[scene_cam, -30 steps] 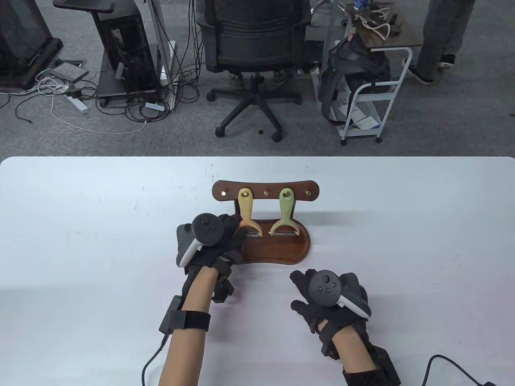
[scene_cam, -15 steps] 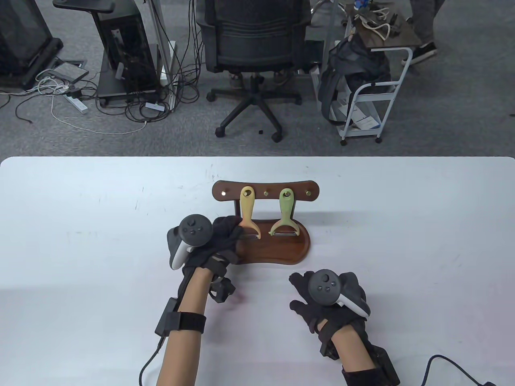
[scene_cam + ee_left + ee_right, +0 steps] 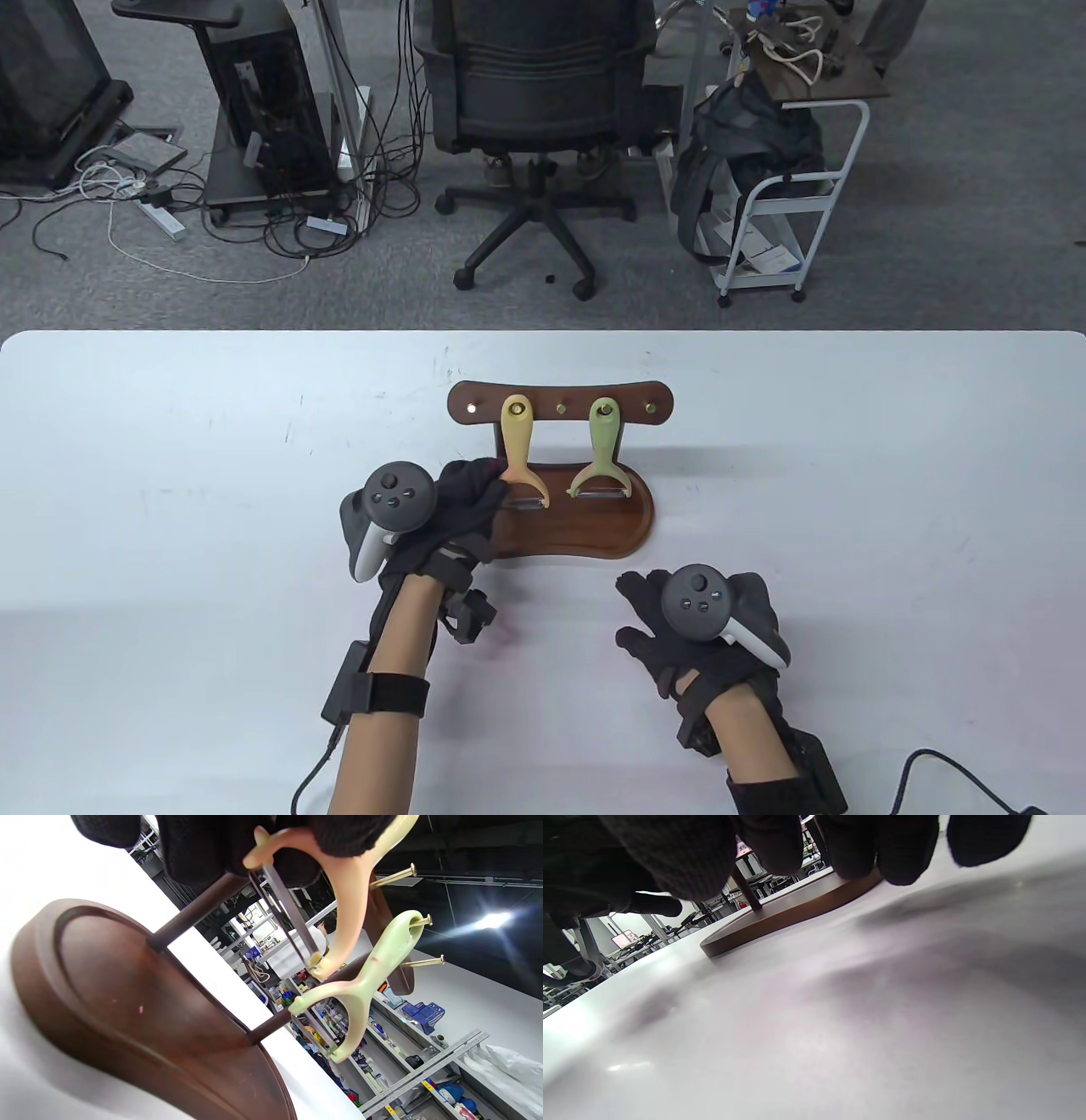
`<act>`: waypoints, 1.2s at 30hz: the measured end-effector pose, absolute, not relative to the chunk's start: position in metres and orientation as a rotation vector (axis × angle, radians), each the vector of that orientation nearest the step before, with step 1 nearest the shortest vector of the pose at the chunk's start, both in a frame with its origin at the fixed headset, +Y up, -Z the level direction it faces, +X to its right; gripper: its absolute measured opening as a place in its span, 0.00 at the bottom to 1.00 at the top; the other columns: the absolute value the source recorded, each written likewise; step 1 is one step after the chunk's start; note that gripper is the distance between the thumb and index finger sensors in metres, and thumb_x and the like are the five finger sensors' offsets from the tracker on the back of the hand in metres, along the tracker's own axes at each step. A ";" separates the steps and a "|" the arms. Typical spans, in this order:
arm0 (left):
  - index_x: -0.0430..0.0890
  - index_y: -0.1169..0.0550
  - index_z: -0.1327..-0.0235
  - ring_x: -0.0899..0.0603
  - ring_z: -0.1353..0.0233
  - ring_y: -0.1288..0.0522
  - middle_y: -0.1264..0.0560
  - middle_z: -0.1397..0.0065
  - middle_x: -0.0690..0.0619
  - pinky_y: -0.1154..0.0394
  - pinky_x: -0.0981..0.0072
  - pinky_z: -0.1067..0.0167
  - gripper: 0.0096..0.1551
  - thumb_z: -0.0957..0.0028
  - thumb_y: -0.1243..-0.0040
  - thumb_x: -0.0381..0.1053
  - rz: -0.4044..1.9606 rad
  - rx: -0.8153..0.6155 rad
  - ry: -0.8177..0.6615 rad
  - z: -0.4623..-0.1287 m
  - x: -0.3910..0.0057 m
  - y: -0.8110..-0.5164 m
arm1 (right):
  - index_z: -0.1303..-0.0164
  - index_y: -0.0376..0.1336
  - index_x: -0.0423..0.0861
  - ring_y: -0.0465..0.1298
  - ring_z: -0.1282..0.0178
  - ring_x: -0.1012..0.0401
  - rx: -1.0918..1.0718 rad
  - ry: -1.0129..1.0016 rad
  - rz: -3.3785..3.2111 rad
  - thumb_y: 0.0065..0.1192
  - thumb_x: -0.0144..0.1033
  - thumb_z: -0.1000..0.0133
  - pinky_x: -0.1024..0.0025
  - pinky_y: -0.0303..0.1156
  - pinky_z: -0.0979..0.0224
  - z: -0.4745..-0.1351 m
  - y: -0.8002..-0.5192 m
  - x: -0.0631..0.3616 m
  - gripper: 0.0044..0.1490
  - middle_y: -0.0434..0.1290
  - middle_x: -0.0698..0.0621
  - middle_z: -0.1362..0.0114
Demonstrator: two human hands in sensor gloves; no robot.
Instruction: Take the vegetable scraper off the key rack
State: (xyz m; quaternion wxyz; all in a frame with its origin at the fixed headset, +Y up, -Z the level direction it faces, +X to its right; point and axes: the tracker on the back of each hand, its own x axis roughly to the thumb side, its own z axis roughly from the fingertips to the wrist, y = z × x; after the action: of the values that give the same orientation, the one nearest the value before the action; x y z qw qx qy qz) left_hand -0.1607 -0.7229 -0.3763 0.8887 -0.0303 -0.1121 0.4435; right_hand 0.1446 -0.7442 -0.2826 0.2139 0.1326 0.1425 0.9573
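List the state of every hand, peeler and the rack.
Yellow peeler: hanging on its peg, head gripped by left hand.
Green peeler: hanging on its peg, untouched.
Key rack: upright on the table.
Left hand: grips the yellow peeler.
Right hand: empty, fingers spread.

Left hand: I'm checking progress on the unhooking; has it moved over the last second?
Yes. The left hand has shifted leftward and slightly nearer relative to the key rack, holding the yellow scraper.

green scraper (image 3: pixel 601 450) hangs on a peg, right of the left fingers | chair (image 3: pixel 533 102) far past them | white cart (image 3: pixel 785 212) far right
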 end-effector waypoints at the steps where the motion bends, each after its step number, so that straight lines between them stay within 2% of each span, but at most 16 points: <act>1: 0.49 0.26 0.30 0.35 0.30 0.30 0.31 0.30 0.45 0.42 0.24 0.31 0.28 0.43 0.47 0.55 0.911 -0.060 -0.230 -0.375 -0.161 -0.722 | 0.21 0.54 0.49 0.62 0.25 0.38 0.376 0.391 2.656 0.60 0.53 0.49 0.35 0.61 0.32 -0.283 -0.744 0.144 0.46 0.57 0.36 0.20; 6: 0.49 0.25 0.30 0.36 0.32 0.28 0.29 0.33 0.47 0.42 0.23 0.32 0.28 0.43 0.46 0.55 0.900 -0.025 -0.227 -0.368 -0.166 -0.716 | 0.21 0.54 0.49 0.63 0.25 0.38 0.428 0.324 2.635 0.60 0.53 0.50 0.35 0.61 0.32 -0.283 -0.738 0.136 0.46 0.58 0.36 0.20; 10: 0.49 0.25 0.31 0.37 0.33 0.27 0.28 0.34 0.48 0.41 0.23 0.32 0.28 0.43 0.46 0.55 0.876 -0.002 -0.233 -0.358 -0.168 -0.711 | 0.21 0.55 0.49 0.63 0.25 0.38 0.457 0.351 2.649 0.60 0.53 0.49 0.35 0.61 0.32 -0.282 -0.740 0.132 0.46 0.59 0.36 0.21; 19: 0.45 0.23 0.33 0.37 0.39 0.24 0.25 0.38 0.47 0.39 0.22 0.34 0.28 0.44 0.45 0.55 0.779 -0.001 -0.226 -0.325 -0.167 -0.701 | 0.22 0.56 0.49 0.63 0.25 0.38 0.500 0.247 2.629 0.60 0.53 0.50 0.35 0.62 0.33 -0.278 -0.728 0.128 0.45 0.59 0.36 0.21; 27: 0.43 0.22 0.35 0.36 0.41 0.23 0.25 0.40 0.45 0.38 0.23 0.34 0.28 0.44 0.45 0.54 0.716 -0.029 -0.232 -0.297 -0.157 -0.708 | 0.21 0.54 0.49 0.62 0.24 0.38 0.519 0.245 2.677 0.60 0.54 0.50 0.35 0.61 0.32 -0.278 -0.731 0.124 0.46 0.58 0.36 0.20; 36: 0.40 0.21 0.36 0.36 0.44 0.22 0.24 0.43 0.44 0.36 0.25 0.35 0.29 0.44 0.46 0.54 0.562 -0.127 -0.196 -0.276 -0.165 -0.729 | 0.21 0.53 0.50 0.61 0.24 0.38 0.543 0.218 2.692 0.60 0.54 0.50 0.35 0.61 0.32 -0.277 -0.730 0.118 0.46 0.56 0.36 0.20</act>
State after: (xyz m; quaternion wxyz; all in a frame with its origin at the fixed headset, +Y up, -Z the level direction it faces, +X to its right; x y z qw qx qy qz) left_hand -0.1652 -0.7290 -0.2762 0.9542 -0.0623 -0.0963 0.2765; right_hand 0.1182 -0.7297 -0.2770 0.1919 0.1936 0.0775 0.9590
